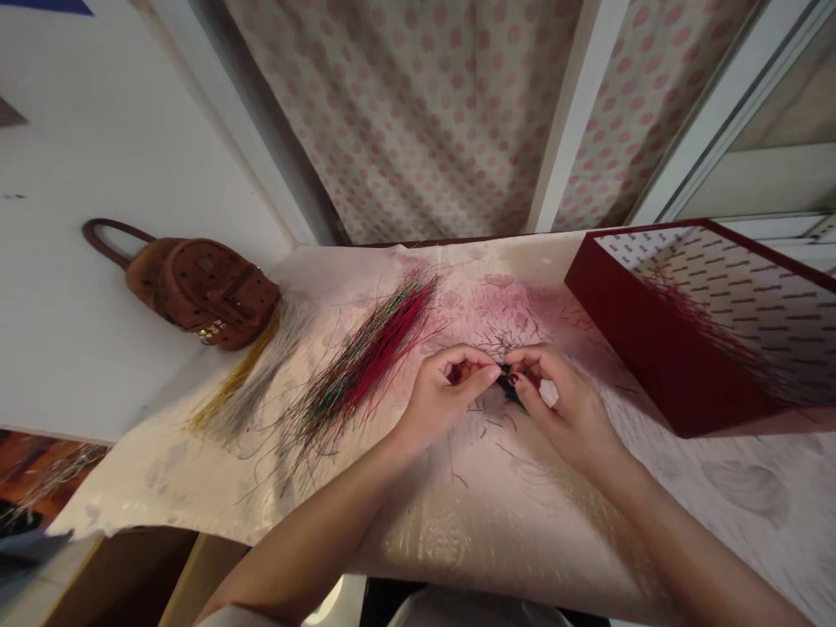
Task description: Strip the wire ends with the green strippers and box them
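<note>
My left hand point(450, 383) and my right hand point(555, 401) meet above the table, thumb and forefinger of each pinched together. Between the fingertips is a small dark green thing point(510, 390), mostly covered by the right fingers; its kind does not show. Short dark and red wire-like snippets point(506, 335) lie scattered around and behind the hands. Left of my left hand rests a long loose bundle of thin red, green and dark strands point(372, 357), its ends fanned out.
A brown backpack point(209, 287) leans at the left wall, beside yellow strands point(239, 379) and grey strands point(271, 370). To the right stands an open dark red box point(627, 340) with red strands inside. A pale cover point(431, 531) lies over the table; a dotted curtain point(444, 113) hangs behind.
</note>
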Demonstrator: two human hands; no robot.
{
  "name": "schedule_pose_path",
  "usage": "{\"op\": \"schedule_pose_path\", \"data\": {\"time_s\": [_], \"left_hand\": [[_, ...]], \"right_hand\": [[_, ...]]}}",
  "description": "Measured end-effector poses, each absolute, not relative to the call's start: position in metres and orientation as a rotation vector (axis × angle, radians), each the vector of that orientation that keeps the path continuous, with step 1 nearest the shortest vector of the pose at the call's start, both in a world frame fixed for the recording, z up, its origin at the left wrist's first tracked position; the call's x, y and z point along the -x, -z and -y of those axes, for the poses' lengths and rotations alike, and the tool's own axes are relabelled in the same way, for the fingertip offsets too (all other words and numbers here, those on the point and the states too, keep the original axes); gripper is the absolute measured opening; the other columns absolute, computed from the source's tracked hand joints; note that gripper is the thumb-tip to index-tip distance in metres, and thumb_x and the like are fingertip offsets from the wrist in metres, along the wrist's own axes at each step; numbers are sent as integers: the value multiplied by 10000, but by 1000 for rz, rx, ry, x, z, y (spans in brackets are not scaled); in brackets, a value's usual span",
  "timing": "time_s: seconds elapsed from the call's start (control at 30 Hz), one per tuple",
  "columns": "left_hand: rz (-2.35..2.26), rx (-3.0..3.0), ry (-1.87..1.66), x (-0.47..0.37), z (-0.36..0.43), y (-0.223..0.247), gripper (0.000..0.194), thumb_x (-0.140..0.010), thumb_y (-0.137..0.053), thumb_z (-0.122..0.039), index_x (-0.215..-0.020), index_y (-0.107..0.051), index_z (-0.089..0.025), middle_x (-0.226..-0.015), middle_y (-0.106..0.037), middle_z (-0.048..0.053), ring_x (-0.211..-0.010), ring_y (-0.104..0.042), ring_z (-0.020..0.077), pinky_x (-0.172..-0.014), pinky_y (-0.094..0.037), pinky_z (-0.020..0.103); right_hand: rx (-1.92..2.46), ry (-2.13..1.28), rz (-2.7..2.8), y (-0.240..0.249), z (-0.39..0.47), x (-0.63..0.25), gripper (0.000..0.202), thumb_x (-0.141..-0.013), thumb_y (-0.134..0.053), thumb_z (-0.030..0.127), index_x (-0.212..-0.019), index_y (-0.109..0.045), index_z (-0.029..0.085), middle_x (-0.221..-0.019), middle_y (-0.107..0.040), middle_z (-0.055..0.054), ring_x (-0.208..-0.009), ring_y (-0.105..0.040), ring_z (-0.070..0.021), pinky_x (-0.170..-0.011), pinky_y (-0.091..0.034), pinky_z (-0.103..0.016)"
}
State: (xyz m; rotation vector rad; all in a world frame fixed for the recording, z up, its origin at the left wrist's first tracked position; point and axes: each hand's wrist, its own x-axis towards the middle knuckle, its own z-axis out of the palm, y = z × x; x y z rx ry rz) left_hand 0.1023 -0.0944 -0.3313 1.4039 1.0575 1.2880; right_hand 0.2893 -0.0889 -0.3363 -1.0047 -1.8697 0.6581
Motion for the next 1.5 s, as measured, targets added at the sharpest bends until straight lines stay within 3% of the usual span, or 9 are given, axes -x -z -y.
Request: {"op": "schedule_pose_path", "data": {"time_s": [0.17, 0.33, 0.5, 0.67, 0.77, 0.83, 0.93, 1.07, 1.5], "left_hand": [[-1043, -1370, -1259, -101, 93, 331, 234, -846, -776, -384, -860, -734, -153, -760, -644, 22, -672, -525, 119, -619, -369, 261], [-1031, -1433, -1278, -100, 92, 332, 189, -851, -770, -342, -846, -735, -157, -810, -677, 41, -753, -584, 144, -678, -411, 275], [-1037, -1491, -1279, -99, 92, 332, 171, -859, -764, -326, -846, -734, -158, -833, -690, 48, -778, -601, 151, -702, -427, 282], [-1029, -1520, -1273, -101, 93, 331, 159, -872, -749, -310, -849, -731, -154, -816, -688, 50, -756, -587, 146, -680, -410, 281], [-1003, -1466, -1260, -101, 92, 333, 178, -860, -761, -326, -845, -734, -151, -790, -673, 42, -725, -560, 134, -653, -388, 274], [-987, -1379, -1238, -101, 92, 334, 209, -840, -780, -352, -833, -732, -149, -752, -644, 25, -669, -516, 112, -612, -357, 261], [-957, -1200, -1221, -102, 92, 333, 248, -806, -809, -383, -823, -720, -153, -659, -552, -21, -569, -422, 76, -547, -293, 243], [-916, -1103, -1213, -103, 92, 331, 265, -781, -829, -388, -803, -709, -152, -626, -519, -37, -527, -382, 58, -522, -263, 236], [-930, -1151, -1166, -101, 91, 334, 284, -786, -826, -413, -802, -719, -150, -673, -563, -22, -550, -399, 61, -539, -271, 239]], "right_hand": [[925, -388, 2017, 337, 90, -290, 91, -991, -581, 210, -1081, -580, 224, -929, -638, -26, -750, -590, -159, -717, -478, -302], [926, -464, 1977, 336, 90, -290, 40, -994, -585, 223, -1028, -606, 225, -905, -653, -19, -760, -596, -159, -707, -462, -297], [1025, -919, 1780, 334, 89, -288, 88, -967, -595, 275, -916, -640, 220, -822, -638, -7, -723, -565, -157, -672, -429, -304], [891, -1653, 1367, 333, 85, -288, 219, -933, -644, 366, -801, -597, 198, -699, -499, 29, -536, -342, -94, -529, -293, -276], [797, -1799, 1301, 334, 85, -288, 243, -939, -643, 370, -787, -571, 195, -718, -489, 32, -526, -294, -79, -525, -275, -268], [841, -1633, 1446, 335, 86, -289, 201, -973, -595, 363, -848, -590, 205, -725, -511, 29, -527, -342, -91, -523, -300, -268], [946, -1049, 1775, 336, 88, -289, 81, -992, -551, 278, -1009, -611, 226, -832, -616, -7, -653, -527, -141, -615, -425, -290], [911, -448, 2024, 338, 90, -289, 124, -997, -558, 209, -1119, -571, 229, -977, -669, -41, -811, -616, -173, -746, -489, -311], [891, -195, 2089, 340, 89, -293, 61, -1011, -604, 232, -1070, -603, 218, -924, -664, -26, -790, -632, -165, -717, -471, -293]]}}
